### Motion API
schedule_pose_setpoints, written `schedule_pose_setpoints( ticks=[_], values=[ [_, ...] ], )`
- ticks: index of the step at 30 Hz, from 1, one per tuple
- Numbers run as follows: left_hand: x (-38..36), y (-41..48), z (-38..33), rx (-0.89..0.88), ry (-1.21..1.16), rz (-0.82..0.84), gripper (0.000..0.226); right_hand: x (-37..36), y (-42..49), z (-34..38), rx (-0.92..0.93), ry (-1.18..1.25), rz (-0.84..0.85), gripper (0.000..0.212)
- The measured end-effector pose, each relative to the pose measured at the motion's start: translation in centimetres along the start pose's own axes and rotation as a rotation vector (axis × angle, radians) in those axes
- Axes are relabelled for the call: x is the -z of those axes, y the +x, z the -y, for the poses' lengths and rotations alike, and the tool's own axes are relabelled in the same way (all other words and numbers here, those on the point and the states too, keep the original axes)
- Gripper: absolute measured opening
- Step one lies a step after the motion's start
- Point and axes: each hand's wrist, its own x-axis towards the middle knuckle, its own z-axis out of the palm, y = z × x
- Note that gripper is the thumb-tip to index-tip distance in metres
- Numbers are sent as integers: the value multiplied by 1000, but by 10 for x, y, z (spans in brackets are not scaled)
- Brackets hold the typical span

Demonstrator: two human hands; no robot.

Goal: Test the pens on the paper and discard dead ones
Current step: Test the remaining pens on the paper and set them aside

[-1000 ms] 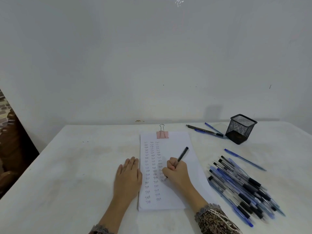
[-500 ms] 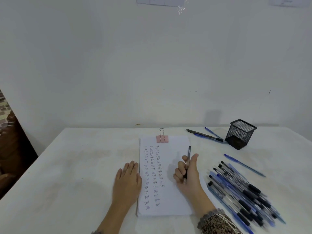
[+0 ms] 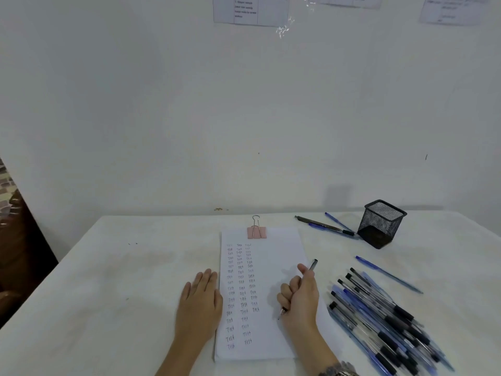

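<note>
Right hand (image 3: pixel 299 299) had drifted from the written rows to the paper's (image 3: pixel 271 253) right edge.
It gripped the pen (image 3: pixel 312 265) in a fist; the left hand (image 3: pixel 200 297) lay spread flat, steadying the paper. Checking the last mark first would sort the pen correctly.

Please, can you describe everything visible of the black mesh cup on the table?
The black mesh cup is a square holder of fine wire mesh, narrowing toward a dark base. It stands open side up at the far right of the white table, near the wall, and looks empty. Loose pens lie at its left, their ends reaching its base; contact is unclear.
</note>
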Motion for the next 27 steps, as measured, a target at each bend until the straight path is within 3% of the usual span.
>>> schedule_pose_setpoints(
  ticks=[10, 12, 15, 17, 20, 23, 27],
  values=[
    [-2, 0, 1, -4, 9, -13, 99, 12, -12, 15, 95, -189, 50, 22],
    [-1, 0, 0, -2, 23, -10, 100, 20, -9, 41, 210, -478, 65, 20],
    [-1, 0, 0, 0, 29, -20, 98, 38, 10, 88, 473, -1189, 53, 26],
    [-1, -1, 0, 1, 34, -12, 88, 54, 29, 115, 552, -1526, -25, 30],
    [1, -1, -1, 10, 25, 18, 73, 78, 54, 138, 435, -1872, -145, 29],
    [1, 0, -1, 18, 34, 24, 66, 94, 63, 145, 257, -1965, -125, 29],
    [3, -1, -1, -19, 20, -11, 96, 100, 59, 151, 151, -2050, -21, 32]
  ],
)
